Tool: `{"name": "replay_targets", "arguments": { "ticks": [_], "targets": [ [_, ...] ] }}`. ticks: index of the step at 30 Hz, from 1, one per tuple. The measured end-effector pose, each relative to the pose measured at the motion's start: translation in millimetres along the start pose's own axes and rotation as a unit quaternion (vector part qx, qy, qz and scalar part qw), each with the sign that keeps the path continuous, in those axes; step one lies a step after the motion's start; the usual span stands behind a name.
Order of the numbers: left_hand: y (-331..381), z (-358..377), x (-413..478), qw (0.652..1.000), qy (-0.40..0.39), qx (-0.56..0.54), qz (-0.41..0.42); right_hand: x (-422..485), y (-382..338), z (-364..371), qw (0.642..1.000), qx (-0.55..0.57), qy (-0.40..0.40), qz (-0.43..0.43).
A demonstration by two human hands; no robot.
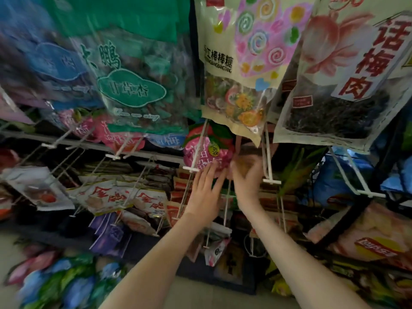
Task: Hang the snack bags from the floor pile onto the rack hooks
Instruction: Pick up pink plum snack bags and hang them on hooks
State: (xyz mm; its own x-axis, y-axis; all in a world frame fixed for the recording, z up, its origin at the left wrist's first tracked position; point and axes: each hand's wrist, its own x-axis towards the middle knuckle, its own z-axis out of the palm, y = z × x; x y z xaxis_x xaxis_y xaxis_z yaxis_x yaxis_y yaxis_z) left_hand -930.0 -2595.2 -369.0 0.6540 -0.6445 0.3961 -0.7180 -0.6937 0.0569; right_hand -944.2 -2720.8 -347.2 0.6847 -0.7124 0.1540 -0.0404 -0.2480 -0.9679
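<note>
Two hands, both raised to the rack near frame centre. Left hand [206, 192]: fingers straight and slightly spread, tips touching the lower edge of the pink bag [200, 152], nothing held. Right hand [247, 175]: just beside the left at its 3 o'clock, fingers curled at the pink bag's right edge; blur hides whether it grips the bag or anything else. Pink bag: crinkled foil with a round yellow sticker, at 12 o'clock of the hands and just above them, up against the rack. A white wire hook [190, 168] crosses its front, the crossbar end lying at 9 o'clock of the left fingertips. A second hook [270, 181] ends at 3 o'clock of the right hand. Whether the bag is threaded on either cannot be told. Pile [62, 282]: blue, green and pink bags, blurred, on the pale floor at 7 o'clock of the frame, well apart from both hands. Hanging stock above: green bag [133, 85] at 10 o'clock, lollipop bag [240, 63] at 12 o'clock, plum bag [347, 74] at 2 o'clock. Lower stock: crisps bag [374, 241] at 4 o'clock; white bags with red lettering [116, 197] at 9 o'clock, below a grey rail [89, 143].
</note>
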Motion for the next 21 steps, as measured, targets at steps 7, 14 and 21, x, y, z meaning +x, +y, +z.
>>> {"name": "replay_targets", "arguments": {
  "ticks": [7,14,21],
  "targets": [
    [-58,-28,-30,0.997,0.009,-0.079,-0.027,-5,-31,34,0.984,-0.145,-0.042,-0.092],
    [-81,-55,-36,0.986,-0.007,-0.162,-0.039,4,-59,37,0.98,-0.176,-0.081,-0.047],
    [-95,-78,-38,0.982,-0.01,-0.188,-0.015,-48,-79,22,0.991,-0.111,-0.036,-0.065]
  ]
}}
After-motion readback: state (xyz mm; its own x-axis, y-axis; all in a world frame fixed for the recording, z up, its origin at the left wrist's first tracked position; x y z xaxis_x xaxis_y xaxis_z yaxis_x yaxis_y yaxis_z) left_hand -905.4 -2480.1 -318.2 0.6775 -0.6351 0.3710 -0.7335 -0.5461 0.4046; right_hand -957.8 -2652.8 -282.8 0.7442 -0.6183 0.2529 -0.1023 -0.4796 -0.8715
